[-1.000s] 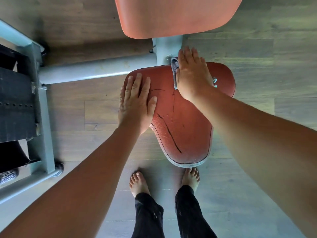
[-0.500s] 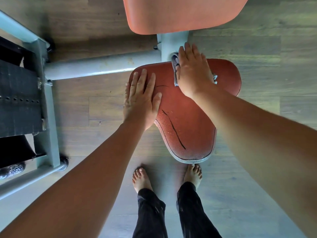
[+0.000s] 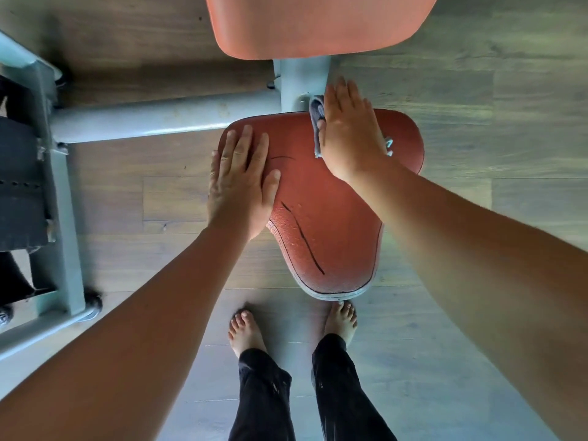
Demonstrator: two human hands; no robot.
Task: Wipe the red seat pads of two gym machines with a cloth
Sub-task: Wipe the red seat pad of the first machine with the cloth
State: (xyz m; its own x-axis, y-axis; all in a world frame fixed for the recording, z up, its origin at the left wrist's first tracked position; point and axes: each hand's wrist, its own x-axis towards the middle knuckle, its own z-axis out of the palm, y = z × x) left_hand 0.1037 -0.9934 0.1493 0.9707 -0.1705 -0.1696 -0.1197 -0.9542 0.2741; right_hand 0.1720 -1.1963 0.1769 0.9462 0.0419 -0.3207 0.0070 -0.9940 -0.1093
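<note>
A red seat pad (image 3: 321, 230), cracked with dark splits, stands in front of me on a grey post. My right hand (image 3: 348, 135) lies flat on a grey cloth (image 3: 316, 119) at the pad's far edge, beside the post; only the cloth's left edge and a bit at the right show. My left hand (image 3: 241, 183) rests flat, fingers apart, on the pad's left side, holding nothing. A red back pad (image 3: 318, 23) hangs above the seat at the top of the view.
The grey machine frame (image 3: 159, 117) runs left from the post (image 3: 302, 81) to an upright beside a black weight stack (image 3: 19, 186). Wooden floor surrounds the seat. My bare feet (image 3: 248, 332) stand just below the pad's front tip.
My right hand with the cloth has slid a little toward the far edge of the pad. The left hand stays in place on the pad. The view has shifted slightly.
</note>
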